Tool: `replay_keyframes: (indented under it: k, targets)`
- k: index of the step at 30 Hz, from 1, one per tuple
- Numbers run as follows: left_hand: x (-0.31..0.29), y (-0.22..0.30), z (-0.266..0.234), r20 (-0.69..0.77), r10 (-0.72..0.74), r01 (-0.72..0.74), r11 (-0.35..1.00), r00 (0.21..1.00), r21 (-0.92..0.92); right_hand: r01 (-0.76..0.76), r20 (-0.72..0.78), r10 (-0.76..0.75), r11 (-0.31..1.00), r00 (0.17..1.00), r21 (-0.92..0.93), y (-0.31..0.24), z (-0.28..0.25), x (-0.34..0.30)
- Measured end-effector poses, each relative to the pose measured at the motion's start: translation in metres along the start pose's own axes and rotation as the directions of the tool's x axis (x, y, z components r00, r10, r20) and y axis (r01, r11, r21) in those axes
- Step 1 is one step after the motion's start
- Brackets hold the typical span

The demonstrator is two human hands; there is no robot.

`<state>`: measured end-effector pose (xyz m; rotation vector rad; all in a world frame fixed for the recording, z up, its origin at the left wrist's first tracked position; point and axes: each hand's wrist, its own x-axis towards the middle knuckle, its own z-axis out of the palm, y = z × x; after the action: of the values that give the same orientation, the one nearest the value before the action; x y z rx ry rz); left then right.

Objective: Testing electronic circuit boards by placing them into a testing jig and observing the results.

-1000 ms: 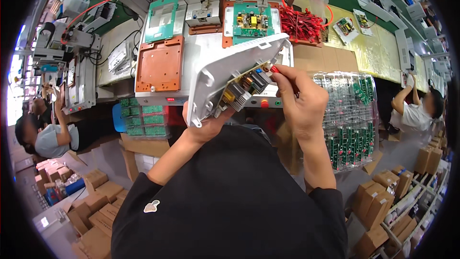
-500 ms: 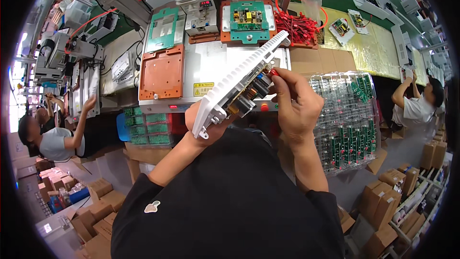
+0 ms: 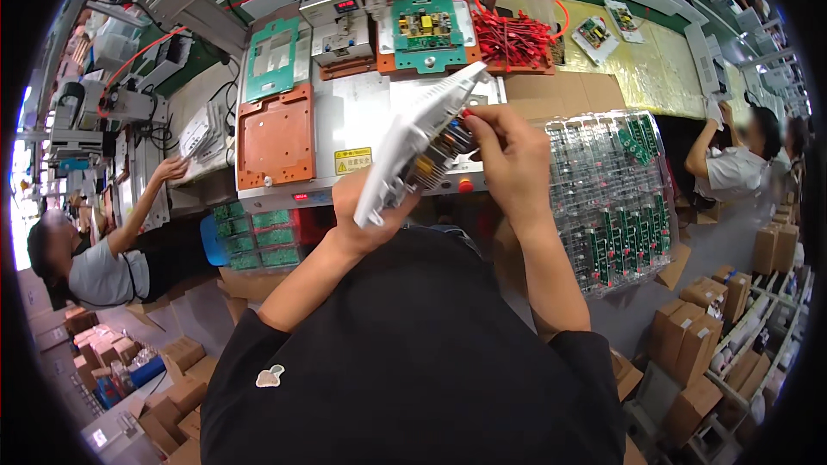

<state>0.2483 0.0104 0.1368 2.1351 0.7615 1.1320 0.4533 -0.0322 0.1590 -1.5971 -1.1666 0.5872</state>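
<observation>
My left hand [image 3: 355, 217] is closed round the lower end of a white plastic housing [image 3: 398, 148], which is held up tilted above the bench's front edge. Inside the housing sits a circuit board [image 3: 441, 153] with coils and capacitors, its face turned toward the right. At the board's upper right, my right hand [image 3: 519, 159] pinches a small red piece [image 3: 468, 113], perhaps a wire end or plug; the fingers hide most of it. Beyond the housing, a green and orange fixture [image 3: 428, 62] carries another circuit board [image 3: 424, 27].
A heap of red wires [image 3: 515, 41] lies behind my right hand. Clear trays [image 3: 564, 198] with green boards stand at right. An orange fixture plate [image 3: 276, 139] rests on the machine at left. Co-workers sit at both sides; one's hand [image 3: 170, 170] reaches over the left bench.
The housing has tilted, showing less of its ribbed edge, and sits slightly left in the picture. My right hand stays at the red piece. The whole view has shifted a little.
</observation>
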Motion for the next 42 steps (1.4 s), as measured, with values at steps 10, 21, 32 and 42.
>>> replay_keyframes:
  k: [10, 21, 32, 42]
  targets:
    - [0.027, -0.012, 0.042, 0.511, -0.611, 0.762, 0.257, 0.605, -0.595, -0.454, 0.251, 0.462, 0.404, 0.851, 0.794, 0.054, -0.041, -0.051]
    - [-0.028, -0.055, -0.017, 0.563, -0.513, 0.759, 0.491, 0.648, -0.427, -0.133, -0.402, 0.555, 0.69, 0.728, 0.711, 0.244, -0.247, 0.081]
    - [-0.08, -0.099, -0.126, -0.326, -0.659, 0.496, 0.737, 0.678, -0.459, -0.498, 0.096, 0.544, 0.667, 0.834, 0.554, 0.17, -0.16, 0.087]
    - [-0.089, -0.358, -0.24, -0.619, -0.219, 0.59, 0.638, 0.755, 0.495, -0.524, 0.102, 0.539, 0.732, 0.836, 0.436, 0.093, -0.082, 0.01]
